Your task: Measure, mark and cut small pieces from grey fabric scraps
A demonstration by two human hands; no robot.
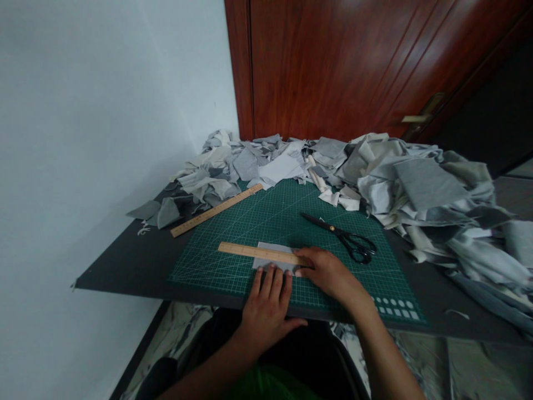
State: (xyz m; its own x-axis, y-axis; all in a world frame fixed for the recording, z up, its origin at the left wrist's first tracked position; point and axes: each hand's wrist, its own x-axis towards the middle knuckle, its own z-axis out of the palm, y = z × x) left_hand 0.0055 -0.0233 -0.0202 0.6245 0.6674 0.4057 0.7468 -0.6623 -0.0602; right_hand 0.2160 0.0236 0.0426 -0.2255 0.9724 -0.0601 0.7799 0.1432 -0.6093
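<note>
A small grey fabric piece (pixel 272 265) lies on the green cutting mat (pixel 266 214), with a short wooden ruler (pixel 239 249) across it. My left hand (pixel 266 303) rests palm down at the mat's near edge. Its fingers are stretched out, the tips on the fabric's near edge just below the ruler. At the ruler's right end is my right hand (pixel 327 272), thumb and fingers closed around that end and beside the fabric. Part of the ruler's end is hidden under the fingers. Black-handled scissors (pixel 341 233) lie on the mat beyond my right hand.
A longer wooden ruler (pixel 216 210) lies slanted at the mat's left edge. Fabric scraps (pixel 245 161) are heaped along the back, and a taller heap (pixel 428 183) covers the right side. The dark table (pixel 125 272) stands against a white wall (pixel 104 111) and a reddish-brown door (pixel 325 66).
</note>
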